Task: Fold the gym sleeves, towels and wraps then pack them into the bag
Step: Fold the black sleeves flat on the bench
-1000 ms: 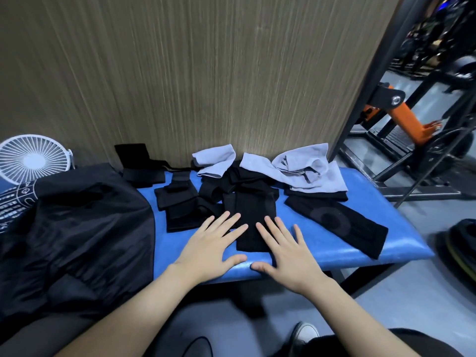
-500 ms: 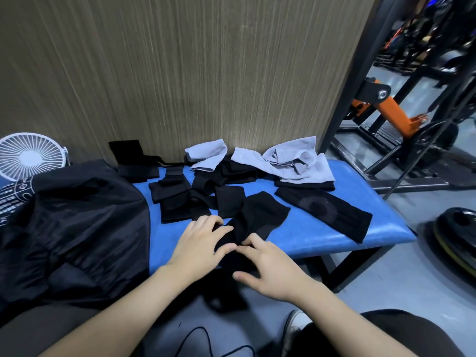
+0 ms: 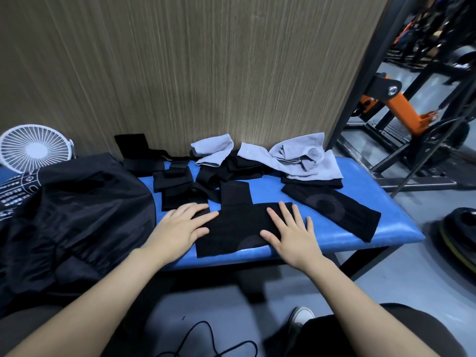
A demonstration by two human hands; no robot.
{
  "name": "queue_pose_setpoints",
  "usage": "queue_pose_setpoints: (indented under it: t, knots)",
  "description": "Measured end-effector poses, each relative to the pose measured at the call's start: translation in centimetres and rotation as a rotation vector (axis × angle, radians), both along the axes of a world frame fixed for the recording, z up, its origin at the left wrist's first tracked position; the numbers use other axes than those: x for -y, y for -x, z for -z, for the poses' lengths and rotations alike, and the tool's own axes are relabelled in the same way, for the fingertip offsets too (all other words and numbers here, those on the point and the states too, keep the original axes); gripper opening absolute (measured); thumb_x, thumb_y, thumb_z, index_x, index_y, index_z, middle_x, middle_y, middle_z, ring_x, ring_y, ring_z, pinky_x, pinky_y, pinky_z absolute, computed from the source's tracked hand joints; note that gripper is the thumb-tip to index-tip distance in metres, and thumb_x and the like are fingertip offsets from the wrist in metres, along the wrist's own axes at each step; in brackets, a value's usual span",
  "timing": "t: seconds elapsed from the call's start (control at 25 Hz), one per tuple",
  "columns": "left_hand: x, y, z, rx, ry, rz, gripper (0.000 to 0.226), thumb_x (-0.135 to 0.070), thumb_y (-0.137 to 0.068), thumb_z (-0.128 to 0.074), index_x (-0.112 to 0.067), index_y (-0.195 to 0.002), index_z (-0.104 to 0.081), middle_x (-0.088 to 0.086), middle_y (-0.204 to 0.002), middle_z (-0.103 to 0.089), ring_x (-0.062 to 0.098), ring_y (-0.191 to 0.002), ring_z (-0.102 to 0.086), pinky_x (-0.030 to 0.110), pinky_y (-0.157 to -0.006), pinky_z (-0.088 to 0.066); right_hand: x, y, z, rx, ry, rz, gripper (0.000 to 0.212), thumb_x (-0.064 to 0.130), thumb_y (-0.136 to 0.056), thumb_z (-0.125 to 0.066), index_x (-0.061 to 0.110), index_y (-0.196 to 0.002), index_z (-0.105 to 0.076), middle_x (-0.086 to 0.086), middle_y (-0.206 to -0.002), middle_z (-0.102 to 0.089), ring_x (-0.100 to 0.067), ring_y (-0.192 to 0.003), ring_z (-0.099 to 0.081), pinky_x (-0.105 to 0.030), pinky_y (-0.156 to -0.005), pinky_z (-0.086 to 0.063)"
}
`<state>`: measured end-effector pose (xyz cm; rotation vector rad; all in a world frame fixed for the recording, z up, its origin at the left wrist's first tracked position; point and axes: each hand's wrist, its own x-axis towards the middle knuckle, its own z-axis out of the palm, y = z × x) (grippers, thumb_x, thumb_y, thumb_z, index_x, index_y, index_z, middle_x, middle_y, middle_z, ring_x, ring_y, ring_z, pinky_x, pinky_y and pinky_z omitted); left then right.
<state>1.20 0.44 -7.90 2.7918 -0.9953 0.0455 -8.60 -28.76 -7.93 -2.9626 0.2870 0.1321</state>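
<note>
A black gym sleeve (image 3: 237, 229) lies crosswise near the front edge of the blue bench (image 3: 365, 243). My left hand (image 3: 181, 228) presses flat on its left end, and my right hand (image 3: 292, 231) presses flat on its right end, fingers straight. A second black sleeve (image 3: 332, 208) lies to the right. Folded black wraps (image 3: 175, 185) sit behind my left hand. Two grey towels (image 3: 213, 149) (image 3: 306, 157) lie crumpled at the back over more black pieces. The black bag (image 3: 69, 215) lies on the left.
A white fan (image 3: 34, 148) stands at the back left against the wooden wall panel (image 3: 206, 60). Gym machines with an orange part (image 3: 396, 109) fill the right. A weight plate (image 3: 458, 238) lies on the floor at right. A black cord (image 3: 213, 341) lies near my shoe (image 3: 300, 316).
The sleeve lay lengthwise under my flat hands, then my hands gathered it near the front edge. Now it lies turned crosswise and my hands have spread apart flat on its ends.
</note>
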Motion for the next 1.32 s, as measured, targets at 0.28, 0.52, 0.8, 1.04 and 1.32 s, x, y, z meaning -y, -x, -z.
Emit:
queue_pose_setpoints:
  t: [0.28, 0.52, 0.8, 1.04, 1.32]
  knots:
    - [1.7, -2.2, 0.0, -0.127, -0.011, -0.05, 0.08, -0.079, -0.085, -0.001, -0.043, -0.156, -0.014, -0.015, -0.165, -0.003, 0.009, -0.152, 0.008, 0.037, -0.123, -0.003, 2.0, 2.0, -0.7, 0.12, 0.011, 0.215, 0.069, 0.071, -0.092, -0.041, 0.043, -0.153, -0.027, -0.007, -0.165, -0.015, -0.026, -0.151, -0.012, -0.044, -0.119, -0.017]
    - [2.9, 0.8, -0.1, 0.214, 0.174, 0.068, 0.051, -0.054, -0.093, -0.042, -0.029, -0.136, -0.056, -0.007, -0.134, -0.053, 0.016, -0.127, -0.047, 0.031, -0.1, -0.039, 4.2, 1.2, -2.2, 0.158, -0.018, 0.181, 0.052, 0.064, -0.085, -0.061, 0.053, -0.135, -0.051, 0.003, -0.132, -0.046, -0.023, -0.124, -0.04, -0.038, -0.103, -0.028]
    - [1.7, 2.0, 1.2, 0.092, 0.141, 0.164, 0.051, -0.054, -0.099, -0.036, -0.037, -0.146, -0.044, -0.015, -0.152, -0.039, 0.009, -0.142, -0.031, 0.026, -0.112, -0.024, 4.7, 0.3, -3.3, 0.13, -0.449, 0.247, 0.044, 0.023, -0.076, -0.085, 0.03, -0.115, -0.065, 0.0, -0.111, -0.045, -0.023, -0.114, -0.045, -0.025, -0.092, -0.039]
    - [2.3, 2.2, 1.0, 0.086, 0.149, 0.171, 0.052, -0.055, -0.098, -0.036, -0.037, -0.145, -0.046, -0.016, -0.151, -0.039, 0.009, -0.141, -0.03, 0.026, -0.111, -0.023, 5.5, 1.5, -4.3, 0.109, -0.625, 0.244, 0.046, -0.009, -0.075, -0.069, 0.027, -0.101, -0.057, -0.011, -0.098, -0.054, -0.019, -0.067, -0.056, -0.016, -0.05, -0.046]
    - [2.8, 2.4, 0.7, 0.085, 0.181, 0.119, 0.051, -0.06, -0.093, -0.041, -0.038, -0.138, -0.052, -0.014, -0.133, -0.043, 0.01, -0.124, -0.04, 0.03, -0.101, -0.038, 6.8, 2.7, -5.3, 0.075, -0.61, 0.236, 0.022, 0.005, -0.082, -0.06, 0.024, -0.082, -0.07, -0.009, -0.095, -0.072, -0.024, -0.079, -0.065, -0.034, -0.074, -0.051]
